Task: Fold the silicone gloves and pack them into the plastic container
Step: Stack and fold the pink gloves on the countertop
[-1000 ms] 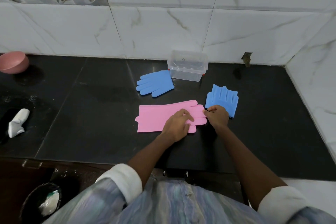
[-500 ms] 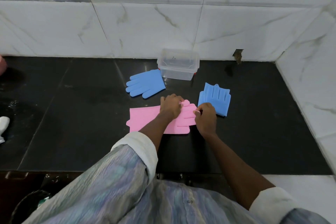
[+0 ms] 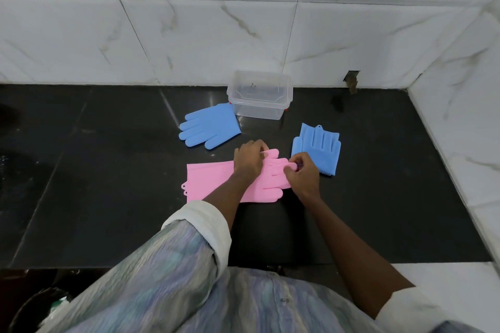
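A pink silicone glove (image 3: 211, 184) lies flat on the black counter (image 3: 108, 170), cuff to the left, fingers to the right. My left hand (image 3: 250, 159) pinches the glove's upper fingers. My right hand (image 3: 303, 178) pinches a fingertip at the glove's right end. A folded blue glove (image 3: 318, 147) lies just right of my hands. Another blue glove (image 3: 209, 130) lies flat behind, its cuff touching the clear plastic container (image 3: 259, 94), which stands open against the wall.
White marble tiles rise behind the counter and along its right side (image 3: 454, 105). A small hole (image 3: 351, 81) shows in the back wall. A dark bin (image 3: 35, 311) sits below the counter's front edge at the lower left.
My left hand slid from the pink glove's palm up to its upper fingers. My right hand closed on a fingertip. The view shifted right, so the pink bowl and white object left the frame.
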